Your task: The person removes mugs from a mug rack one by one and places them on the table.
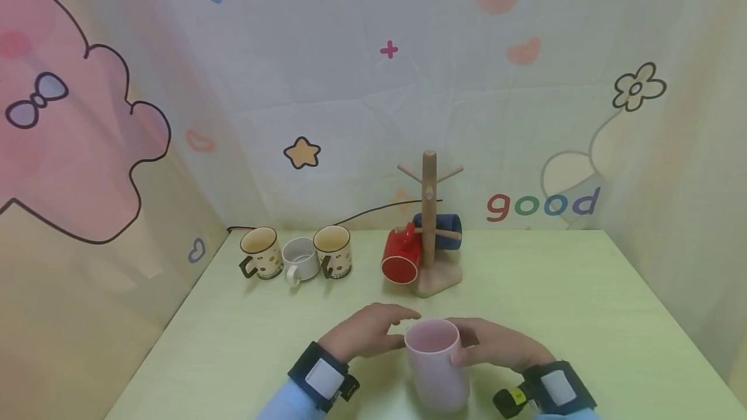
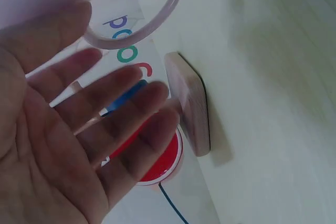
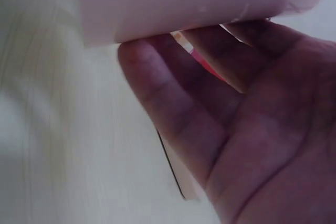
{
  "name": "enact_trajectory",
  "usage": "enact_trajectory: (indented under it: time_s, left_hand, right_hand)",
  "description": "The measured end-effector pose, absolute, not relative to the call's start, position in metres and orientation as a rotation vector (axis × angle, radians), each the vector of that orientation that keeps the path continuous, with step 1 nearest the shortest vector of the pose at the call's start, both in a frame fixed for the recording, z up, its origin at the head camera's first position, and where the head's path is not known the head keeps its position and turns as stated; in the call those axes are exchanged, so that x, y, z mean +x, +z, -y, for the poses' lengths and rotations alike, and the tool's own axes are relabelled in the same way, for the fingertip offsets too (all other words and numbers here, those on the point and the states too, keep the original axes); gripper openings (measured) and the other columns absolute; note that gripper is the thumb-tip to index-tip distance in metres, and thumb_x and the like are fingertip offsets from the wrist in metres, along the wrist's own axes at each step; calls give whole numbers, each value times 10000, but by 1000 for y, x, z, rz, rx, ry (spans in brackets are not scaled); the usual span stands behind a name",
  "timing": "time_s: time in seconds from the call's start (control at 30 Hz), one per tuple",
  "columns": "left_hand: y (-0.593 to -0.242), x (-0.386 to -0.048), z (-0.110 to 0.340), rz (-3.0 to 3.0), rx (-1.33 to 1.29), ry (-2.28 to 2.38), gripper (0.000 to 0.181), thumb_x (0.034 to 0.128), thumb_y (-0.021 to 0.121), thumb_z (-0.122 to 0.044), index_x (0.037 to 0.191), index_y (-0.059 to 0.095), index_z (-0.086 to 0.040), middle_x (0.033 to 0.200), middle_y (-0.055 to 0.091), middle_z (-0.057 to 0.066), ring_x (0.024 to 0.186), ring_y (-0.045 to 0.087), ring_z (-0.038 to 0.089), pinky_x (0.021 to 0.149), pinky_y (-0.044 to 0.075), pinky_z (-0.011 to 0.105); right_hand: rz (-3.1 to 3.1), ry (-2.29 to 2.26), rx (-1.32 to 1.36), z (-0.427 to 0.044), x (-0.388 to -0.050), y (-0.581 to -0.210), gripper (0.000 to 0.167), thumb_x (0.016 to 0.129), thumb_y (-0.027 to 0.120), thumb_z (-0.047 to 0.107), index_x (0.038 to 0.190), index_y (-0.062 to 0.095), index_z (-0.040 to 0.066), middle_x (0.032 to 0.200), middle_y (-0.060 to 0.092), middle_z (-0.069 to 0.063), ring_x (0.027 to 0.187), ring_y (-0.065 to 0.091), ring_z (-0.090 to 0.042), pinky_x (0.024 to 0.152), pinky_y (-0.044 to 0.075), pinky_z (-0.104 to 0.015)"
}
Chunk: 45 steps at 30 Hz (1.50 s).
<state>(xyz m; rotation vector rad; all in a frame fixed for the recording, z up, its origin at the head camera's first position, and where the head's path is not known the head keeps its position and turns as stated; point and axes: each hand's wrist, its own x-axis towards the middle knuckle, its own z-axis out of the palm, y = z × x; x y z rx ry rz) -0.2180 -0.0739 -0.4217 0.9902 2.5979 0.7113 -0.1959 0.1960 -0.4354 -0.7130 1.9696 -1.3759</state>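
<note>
At the near edge of the desk (image 1: pixel 583 303), we have the pink mug (image 1: pixel 438 374) between two hands, and it's the right hand (image 1: pixel 496 344) that has hold of it — thumb against the near side, fingers bent around the back. Over on the other flank, the left hand (image 1: pixel 367 332) is well open, its fingers spread and grasping nothing; its thumb is right by the mug's wall, though we can't tell for certain whether it touches. From the left wrist we catch the mug's handle (image 2: pixel 167 11), a loop hidden from the head view. Whether the base rests on the desk, we can't be sure.

Now the tally! Behind the hands, on the wooden mug stand (image 1: pixel 429 212), we count two off the desk: the red mug (image 1: pixel 399 253) hangs mouth-down at a slant, and the blue mug (image 1: pixel 450 222) sits behind the post. That part looks done to us. The upper pegs (image 1: pixel 410 172) are bare, the pink mug is well apart from them, and we judge its handling unfinished — while back left, two cream mugs (image 1: pixel 265 259) flank a white cup (image 1: pixel 303 268), all three upright and untouched
</note>
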Motion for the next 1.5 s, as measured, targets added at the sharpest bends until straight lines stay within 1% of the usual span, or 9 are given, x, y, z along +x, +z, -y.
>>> enact_trajectory:
  time_s: [0.13, 0.27, 0.5, 0.8, 0.93, 1.1, 1.2, 1.37, 1.5]
  left_hand:
    - [-422, -216, 72, -2495, 1077, 771, 262, 932, 710, -166, 1193, 725, -186, 1062, 706, -126, 966, 630, 23, 859, 503, 231]
    - [-423, -216, 72, -2431, 1114, 816, 219, 935, 696, -115, 1138, 745, -181, 940, 693, -148, 836, 597, -6, 785, 497, 188]
    - [-425, -218, 79, -2400, 1107, 890, 171, 917, 707, -83, 1071, 769, -126, 862, 688, -130, 741, 559, 2, 754, 498, 177]
    - [-429, -222, 98, -2504, 1092, 932, 112, 923, 710, -141, 993, 790, -176, 810, 691, -177, 713, 584, -12, 691, 503, 194]
    - [-430, -223, 111, -2598, 1028, 915, 80, 918, 715, -150, 935, 790, -171, 768, 677, -151, 680, 558, 6, 636, 487, 210]
    - [-429, -223, 130, -2695, 903, 927, 86, 914, 717, -160, 950, 789, -131, 776, 680, -109, 664, 572, 27, 610, 495, 230]
    - [-426, -219, 145, -2771, 857, 913, 89, 911, 714, -155, 932, 785, -106, 764, 676, -89, 653, 573, 40, 595, 489, 247]
    - [-419, -212, 171, -2924, 728, 893, 81, 910, 708, -141, 876, 767, -96, 739, 660, -72, 638, 555, 67, 573, 466, 268]
    - [-413, -205, 191, -3006, 495, 925, 103, 907, 710, -129, 814, 746, -103, 707, 645, -27, 611, 535, 108, 555, 444, 291]
  right_hand:
    - [-1931, -1348, -739, -193, -196, -435, 759, 900, 657, 492, 1469, 437, 40, 1354, 572, -75, 1186, 514, -282, 1041, 375, -589]
    - [-1905, -1357, -748, -194, -196, -436, 780, 903, 647, 515, 1480, 423, 41, 1372, 560, -75, 1201, 504, -281, 1051, 369, -581]
    - [-1903, -1392, -762, -195, -200, -437, 717, 937, 626, 485, 1473, 440, 47, 1379, 561, -86, 1222, 501, -281, 1055, 373, -553]
    - [-2102, -1453, -671, -199, -201, -434, 550, 1002, 583, 289, 1464, 448, 23, 1409, 538, -161, 1298, 479, -370, 992, 450, -538]
    - [-2392, -1300, -504, -198, -198, -428, 588, 986, 592, 396, 1422, 499, 11, 1356, 575, -183, 1250, 519, -393, 958, 460, -573]
    - [-2870, -666, -277, -201, -194, -425, 728, 868, 681, 556, 1338, 582, 8, 1241, 636, -209, 1164, 580, -411, 920, 471, -588]
    - [-2927, -424, -228, -204, -192, -426, 736, 838, 717, 544, 1298, 602, -18, 1158, 665, -220, 1096, 610, -416, 895, 478, -596]
    - [-2851, -385, -152, -205, -190, -425, 755, 806, 740, 561, 1279, 621, -16, 1083, 693, -169, 943, 631, -331, 859, 488, -602]
    - [-2824, -384, -157, -203, -190, -425, 761, 803, 738, 570, 1278, 622, -12, 1089, 690, -166, 945, 625, -330, 862, 482, -609]
